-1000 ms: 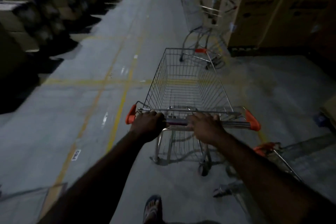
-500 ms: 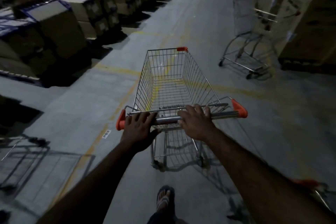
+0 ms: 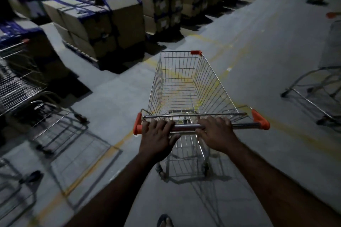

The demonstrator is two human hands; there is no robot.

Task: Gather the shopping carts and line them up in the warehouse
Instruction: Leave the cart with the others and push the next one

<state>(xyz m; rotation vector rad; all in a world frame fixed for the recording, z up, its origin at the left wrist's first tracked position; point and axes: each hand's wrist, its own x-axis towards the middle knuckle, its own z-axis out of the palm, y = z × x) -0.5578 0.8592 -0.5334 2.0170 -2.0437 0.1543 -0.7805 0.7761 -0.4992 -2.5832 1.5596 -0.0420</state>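
Your fingers (image 3: 156, 124) are draped over the top of the handle bar (image 3: 186, 126), and both sets grasp it. The left hand (image 3: 158, 140) sits just beside the orange end cap (image 3: 137, 123); the right hand (image 3: 218, 134) is near the middle, which leaves the bar's right stretch bare. The cart (image 3: 212, 88) stands empty on the floor (image 3: 258, 153), straddling a yellow line (image 3: 103, 160), with its nose pointing at the stacked boxes (image 3: 121, 22).

You look to be wheeling it towards the row of carts (image 3: 20, 86) at your left. With that off-centre grip, a push will likely swing the nose. Slide your right hand outward so the two hands balance, then turn by pushing one side and drawing back the other. Line the basket up squarely behind the row before closing in, and slow down early so it nests rather than clangs. Give the box stacks a wide berth.

Much is unclear in this dim light:
- The front wheels are hidden under the basket.
- Whether your thumbs wrap fully beneath the bar cannot be told.
- The row at the left is blurred and cut by the frame edge, so its count and heading are uncertain.
- The lone cart (image 3: 313, 86) at the right is also cut off.
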